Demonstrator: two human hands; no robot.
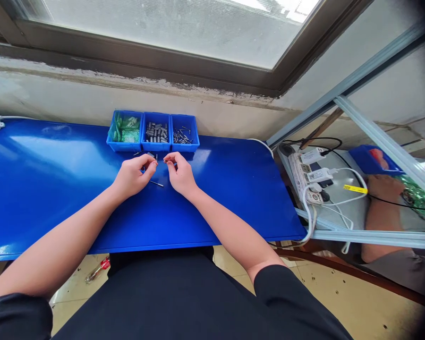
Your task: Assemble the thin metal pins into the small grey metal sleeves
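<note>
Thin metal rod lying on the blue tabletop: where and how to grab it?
Probably pinch the rod across its width, near its right end, coming from above and the right. It's thin and straight, lying flat on the blue tabletop; its left end is close by the left hand, while the right end sticks out in plain view.
</note>
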